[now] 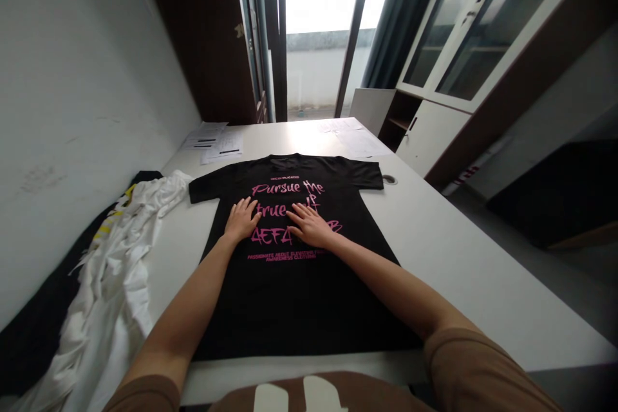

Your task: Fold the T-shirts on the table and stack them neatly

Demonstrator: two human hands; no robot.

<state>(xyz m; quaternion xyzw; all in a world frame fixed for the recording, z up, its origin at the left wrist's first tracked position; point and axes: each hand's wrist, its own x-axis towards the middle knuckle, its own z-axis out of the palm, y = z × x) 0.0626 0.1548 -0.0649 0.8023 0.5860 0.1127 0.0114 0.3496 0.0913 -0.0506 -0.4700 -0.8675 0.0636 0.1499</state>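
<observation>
A black T-shirt point(290, 309) with pink lettering lies spread flat on the white table point(463, 257), its collar at the far side and its hem close to me. My left hand point(241, 219) rests on the left part of the print, palm down with fingers stretched out. On the right part of the print lies my right hand point(310, 225), also flat and with its fingers apart. Both hands touch the cloth and hold nothing. Some of the letters are hidden under my right hand.
Crumpled white cloth point(130, 270) and dark cloth with yellow marks point(62, 270) lie along the left wall. Papers point(222, 141) sit at the table's far left, with another sheet point(355, 138) at the far right. A cable hole point(389, 179) is beside the right sleeve. Cabinets point(434, 135) stand beyond.
</observation>
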